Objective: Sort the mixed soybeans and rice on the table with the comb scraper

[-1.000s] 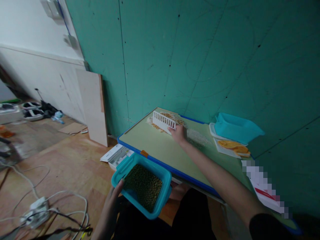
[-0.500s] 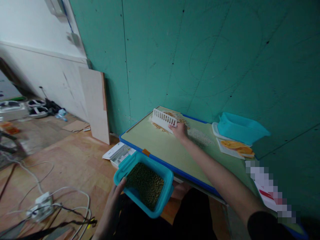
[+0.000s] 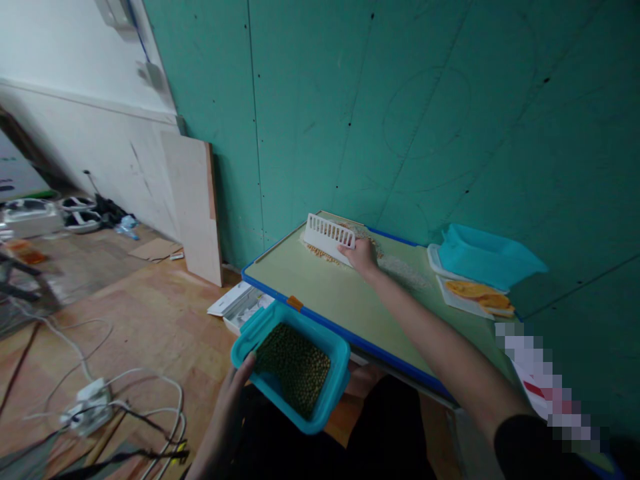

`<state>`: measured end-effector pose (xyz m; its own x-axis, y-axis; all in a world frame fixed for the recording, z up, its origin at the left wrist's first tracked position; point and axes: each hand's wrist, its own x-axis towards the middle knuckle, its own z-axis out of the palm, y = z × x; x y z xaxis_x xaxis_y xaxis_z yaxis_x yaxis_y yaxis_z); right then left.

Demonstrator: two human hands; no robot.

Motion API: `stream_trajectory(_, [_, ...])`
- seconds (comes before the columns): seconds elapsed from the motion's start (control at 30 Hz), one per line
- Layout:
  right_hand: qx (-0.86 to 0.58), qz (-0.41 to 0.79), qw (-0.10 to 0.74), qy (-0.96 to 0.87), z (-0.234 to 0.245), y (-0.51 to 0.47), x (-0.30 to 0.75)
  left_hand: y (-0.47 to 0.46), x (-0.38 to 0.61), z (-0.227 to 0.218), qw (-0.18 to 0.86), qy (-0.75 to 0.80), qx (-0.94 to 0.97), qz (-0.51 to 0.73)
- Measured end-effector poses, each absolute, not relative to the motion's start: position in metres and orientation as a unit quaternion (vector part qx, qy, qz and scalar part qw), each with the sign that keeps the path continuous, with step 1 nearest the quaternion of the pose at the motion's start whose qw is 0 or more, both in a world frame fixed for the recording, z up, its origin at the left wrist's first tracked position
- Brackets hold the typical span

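Note:
My left hand [image 3: 235, 390] grips the near edge of a turquoise tub [image 3: 327, 393] filled with green beans [image 3: 293, 369], held below the table's front edge over my lap. My right hand [image 3: 361, 254] reaches to the far side of the table and is closed on the end of a white slotted divider [image 3: 327, 235]. The divider stands on edge against a heap of yellow beans [image 3: 325, 254]. A spread of white grains [image 3: 403, 271] lies just right of that hand.
The green table with a blue rim [image 3: 320, 319] stands against a teal wall. At the right sit a turquoise container [image 3: 487, 257], a white tray with orange pieces [image 3: 477, 297] and a booklet. A board, white boxes and cables lie on the wooden floor at left.
The view has shifted slightly; the tub of green beans sits a little to the right in view. My right hand stays on the white divider by the yellow beans.

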<state>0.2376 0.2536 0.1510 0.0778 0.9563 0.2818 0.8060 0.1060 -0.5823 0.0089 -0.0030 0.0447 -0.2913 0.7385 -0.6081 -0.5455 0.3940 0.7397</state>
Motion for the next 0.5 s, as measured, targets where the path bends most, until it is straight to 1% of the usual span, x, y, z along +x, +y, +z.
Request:
stream_trajectory(0.2, [-0.638, 0.16, 0.361, -0.661, 0.146, 0.257, 0.234, -0.003, 0.011, 0.047, 0.593, 0.59, 0.079, 0.542])
stream_trajectory(0.37, [-0.626, 0.158, 0.375, -0.665, 0.142, 0.256, 0.24, -0.002, 0.01, 0.05, 0.596, 0.608, 0.095, 0.516])
stream_trajectory(0.5, [-0.615, 0.163, 0.397, -0.662, 0.137, 0.265, 0.244, 0.0, 0.008, 0.045, 0.596, 0.606, 0.095, 0.518])
